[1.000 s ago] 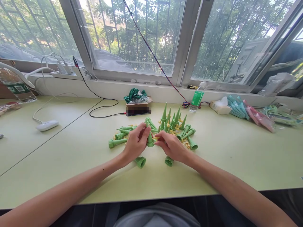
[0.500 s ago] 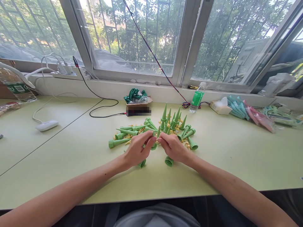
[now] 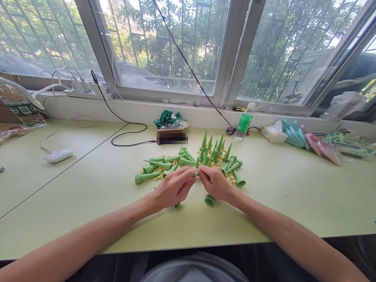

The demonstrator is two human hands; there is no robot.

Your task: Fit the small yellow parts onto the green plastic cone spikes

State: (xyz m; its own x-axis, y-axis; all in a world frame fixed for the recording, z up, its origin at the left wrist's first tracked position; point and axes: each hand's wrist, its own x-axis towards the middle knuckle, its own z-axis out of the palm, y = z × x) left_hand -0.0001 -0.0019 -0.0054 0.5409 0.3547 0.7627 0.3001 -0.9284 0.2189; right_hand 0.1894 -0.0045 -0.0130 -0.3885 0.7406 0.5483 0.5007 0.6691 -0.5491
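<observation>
My left hand (image 3: pixel 176 185) is closed on a green plastic piece (image 3: pixel 196 174), of which only a small part shows between the fingertips. Its fingertips meet those of my right hand (image 3: pixel 216 182), which is pinched; what it holds is hidden. Behind the hands several green cones (image 3: pixel 203 145) stand upright with yellow parts among them. Green spikes (image 3: pixel 147 178) lie in a loose pile to the left, more (image 3: pixel 240 178) to the right. A green cap end (image 3: pixel 209 200) rests below my right hand.
At the back are an open carton (image 3: pixel 172 127), a water bottle (image 3: pixel 243 123) and a tissue box (image 3: pixel 273 132). Bagged teal and pink items (image 3: pixel 321 145) lie at the right. A white mouse-like device (image 3: pixel 58 156) sits at the left, and a black cable (image 3: pixel 126 145) crosses the table.
My left hand has moved slightly right and its fingertips have closed up to my right hand. The green piece between them is now more covered.
</observation>
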